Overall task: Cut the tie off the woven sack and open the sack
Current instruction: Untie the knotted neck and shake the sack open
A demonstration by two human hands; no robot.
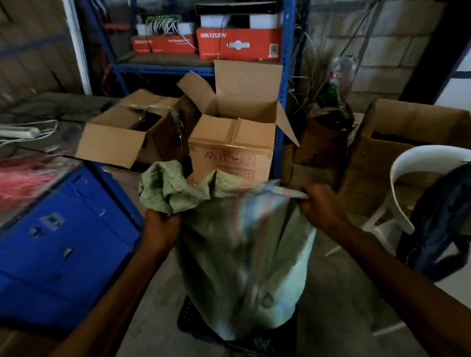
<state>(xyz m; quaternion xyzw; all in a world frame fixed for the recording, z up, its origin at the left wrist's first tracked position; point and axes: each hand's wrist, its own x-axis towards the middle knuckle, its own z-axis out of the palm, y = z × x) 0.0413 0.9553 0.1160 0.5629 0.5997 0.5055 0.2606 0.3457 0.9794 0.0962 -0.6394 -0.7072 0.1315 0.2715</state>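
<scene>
Cardboard boxes [232, 140] crowd the floor before a blue metal shelf [281, 68], with a blue crate [56, 240] at left and a white plastic chair [407, 176] at right. Between them the green woven sack [240, 245] stands upright on a black crate [197, 323]. Both hands are closed on its top edge, the left hand [161, 224] bunching one side, the right hand [322, 204] pulling the other, well apart.

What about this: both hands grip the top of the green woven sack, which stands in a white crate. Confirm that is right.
One thing is wrong: the crate under the woven sack is black, not white, as the head view shows. The rest holds: the left hand and the right hand both grip the sack's top.
</scene>
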